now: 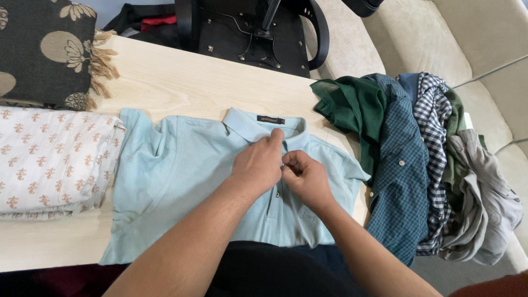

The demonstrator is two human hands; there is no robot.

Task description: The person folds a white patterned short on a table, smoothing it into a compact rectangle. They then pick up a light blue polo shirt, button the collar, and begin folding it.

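Observation:
A light blue polo shirt [176, 176] lies face up and spread flat on the pale wooden table [181, 82], collar toward the far side. Both of my hands meet at its button placket just below the collar. My left hand [258, 164] pinches the placket edge with fingertips pointing up at the collar. My right hand [305, 177] is curled beside it, fingers closed on the placket fabric near a button. My forearms cover the lower middle of the shirt.
A folded white cloth with orange motifs [52, 159] lies at the left, a dark floral fringed cloth [47, 49] behind it. A heap of green, blue checked and grey shirts [423, 165] hangs over the table's right end beside a beige sofa [467, 38]. A black chair base [253, 33] stands beyond.

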